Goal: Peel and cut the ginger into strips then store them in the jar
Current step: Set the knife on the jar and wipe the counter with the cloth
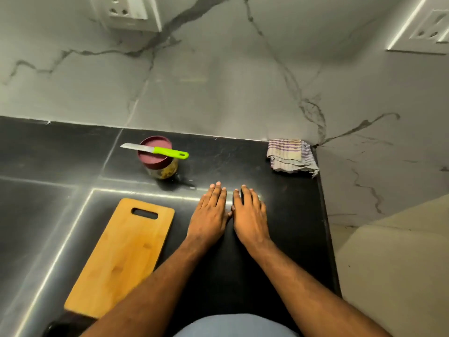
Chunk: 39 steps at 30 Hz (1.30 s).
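Jar [162, 166] stands upright on the black countertop [286, 215], beyond and to the left of the left hand's fingertips, well apart from them; its maroon lid [153, 154] is on, and through the clear wall something yellowish-brown shows (cannot tell what it is). A knife [155, 150] lies flat across the lid, green handle pointing right and sticking out past the rim, blade pointing left and overhanging the other side. Left hand [209, 215] lies palm down on the countertop, fingers straight and close together, gripping nothing. Right hand [250, 215] lies palm down just beside it, fingers straight too, nothing held; the two thumbs touch or nearly touch between the hands. Both sets of fingers point away from the person toward the back wall. Wooden cutting board [121, 259] lies flat to the left of the left hand, near it but apart, tilted on a diagonal with its handle slot at the far end; nothing sits on it. A folded checked cloth [291, 155] lies beyond and to the right of the right hand's fingertips, in the back corner where the countertop meets the grey marbled wall [218, 81]. No ginger is visible anywhere on the countertop or board. Wall sockets [128, 10] sit high on the wall, far beyond the fingers.
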Each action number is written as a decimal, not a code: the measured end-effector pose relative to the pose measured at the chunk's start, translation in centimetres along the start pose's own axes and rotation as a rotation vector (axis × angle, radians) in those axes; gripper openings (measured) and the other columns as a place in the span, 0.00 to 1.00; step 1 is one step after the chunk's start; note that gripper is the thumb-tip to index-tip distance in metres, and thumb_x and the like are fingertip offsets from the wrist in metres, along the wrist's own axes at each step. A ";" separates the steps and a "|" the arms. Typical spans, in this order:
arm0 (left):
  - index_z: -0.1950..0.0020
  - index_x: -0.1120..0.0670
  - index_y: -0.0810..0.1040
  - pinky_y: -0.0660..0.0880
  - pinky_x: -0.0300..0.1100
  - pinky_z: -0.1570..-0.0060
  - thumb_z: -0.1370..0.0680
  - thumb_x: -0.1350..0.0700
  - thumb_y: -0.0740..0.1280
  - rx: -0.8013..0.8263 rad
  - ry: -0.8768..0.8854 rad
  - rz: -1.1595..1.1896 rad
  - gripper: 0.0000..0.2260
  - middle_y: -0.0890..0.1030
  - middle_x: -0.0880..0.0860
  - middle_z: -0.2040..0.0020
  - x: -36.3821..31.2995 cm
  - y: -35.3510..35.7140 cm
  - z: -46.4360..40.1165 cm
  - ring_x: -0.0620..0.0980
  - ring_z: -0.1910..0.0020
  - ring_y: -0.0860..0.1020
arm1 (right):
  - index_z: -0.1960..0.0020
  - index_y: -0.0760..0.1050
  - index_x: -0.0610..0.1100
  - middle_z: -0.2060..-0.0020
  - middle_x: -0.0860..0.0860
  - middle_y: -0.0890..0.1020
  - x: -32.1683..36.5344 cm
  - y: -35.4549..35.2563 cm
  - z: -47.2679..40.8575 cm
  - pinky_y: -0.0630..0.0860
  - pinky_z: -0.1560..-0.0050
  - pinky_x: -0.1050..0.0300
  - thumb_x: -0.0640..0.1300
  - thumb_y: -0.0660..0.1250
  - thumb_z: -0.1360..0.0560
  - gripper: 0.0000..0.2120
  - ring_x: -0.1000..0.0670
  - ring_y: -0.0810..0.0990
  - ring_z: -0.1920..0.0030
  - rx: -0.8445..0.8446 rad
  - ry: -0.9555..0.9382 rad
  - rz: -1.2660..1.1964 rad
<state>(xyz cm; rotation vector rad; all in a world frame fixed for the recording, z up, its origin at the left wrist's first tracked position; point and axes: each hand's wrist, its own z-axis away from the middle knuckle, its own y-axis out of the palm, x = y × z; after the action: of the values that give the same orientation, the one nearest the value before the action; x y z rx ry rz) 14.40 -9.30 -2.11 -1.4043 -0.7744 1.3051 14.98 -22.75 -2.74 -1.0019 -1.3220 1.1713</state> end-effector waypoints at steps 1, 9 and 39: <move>0.18 0.58 0.52 0.48 0.50 0.21 0.16 0.44 0.53 -0.001 -0.030 -0.009 0.30 0.48 0.56 0.18 1.3 0.0 1.8 0.53 0.19 0.45 | 0.27 0.66 0.44 0.27 0.43 0.66 1.2 0.5 0.7 0.67 0.34 0.43 0.45 0.63 0.23 0.24 0.41 0.65 0.28 0.005 -0.030 0.003; 0.22 0.59 0.64 0.47 0.53 0.22 0.20 0.41 0.52 -0.132 -0.290 -0.172 0.32 0.57 0.59 0.19 8.7 -0.4 11.9 0.57 0.19 0.53 | 0.26 0.63 0.45 0.26 0.44 0.64 9.4 1.8 1.4 0.64 0.31 0.46 0.46 0.56 0.19 0.21 0.42 0.62 0.27 0.020 -0.238 -0.031; 0.19 0.44 0.34 0.33 0.59 0.24 0.36 0.17 0.55 0.174 0.083 -0.138 0.56 0.30 0.59 0.21 7.3 -1.2 10.2 0.59 0.23 0.28 | 0.23 0.57 0.55 0.24 0.49 0.58 -1.2 0.0 10.5 0.57 0.28 0.51 0.46 0.56 0.18 0.25 0.47 0.54 0.24 -0.028 -0.191 -0.119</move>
<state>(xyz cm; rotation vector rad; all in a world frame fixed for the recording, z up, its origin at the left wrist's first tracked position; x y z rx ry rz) 6.30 0.38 -2.07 -1.2363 -0.6728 1.1717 4.67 -24.97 -2.60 -0.8346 -1.5310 1.1835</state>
